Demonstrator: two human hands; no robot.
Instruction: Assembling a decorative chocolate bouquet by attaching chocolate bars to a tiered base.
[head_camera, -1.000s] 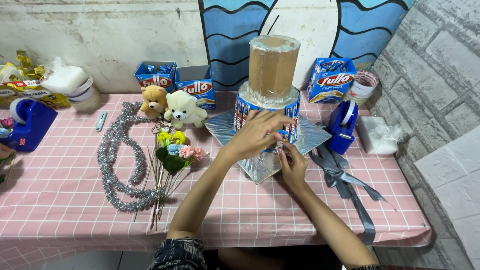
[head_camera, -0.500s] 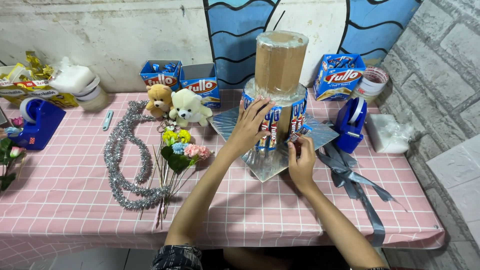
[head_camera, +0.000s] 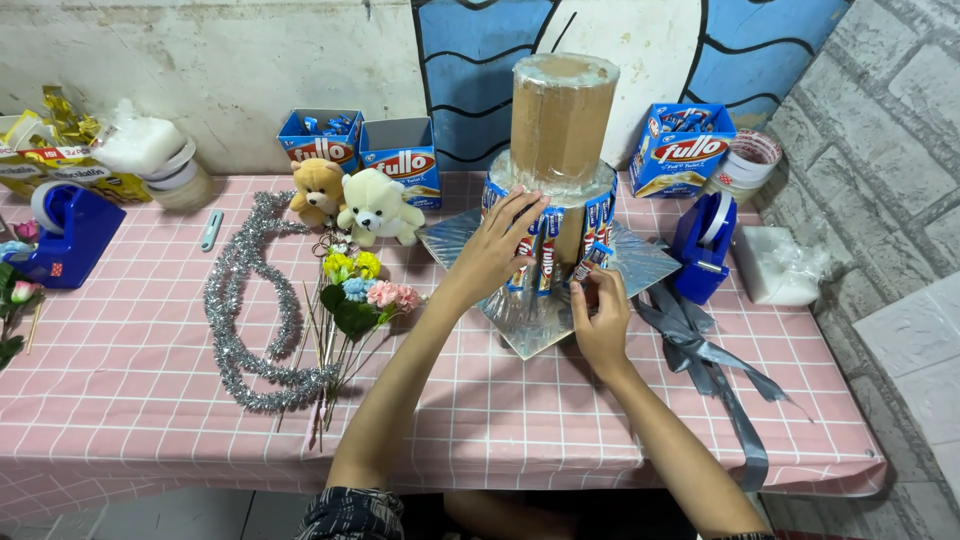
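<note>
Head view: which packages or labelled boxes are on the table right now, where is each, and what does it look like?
Open blue carton: back centre-left, behind the brown teddy.
Closed blue carton: right beside the first.
Tilted blue carton: back right, open, red-and-white label.
Stick packets: blue and red, standing around the cardboard tower, under the left hand.
Yellow packages: far left, partly cut off.

You have a two-tier cardboard tower standing upright on a square silver board at the back middle of the table. Its brown top cylinder is wrapped in clear film. Around the wider lower tier, blue and red snack sticks stand side by side, covering the front; one stick leans at the right edge of the row.
</note>
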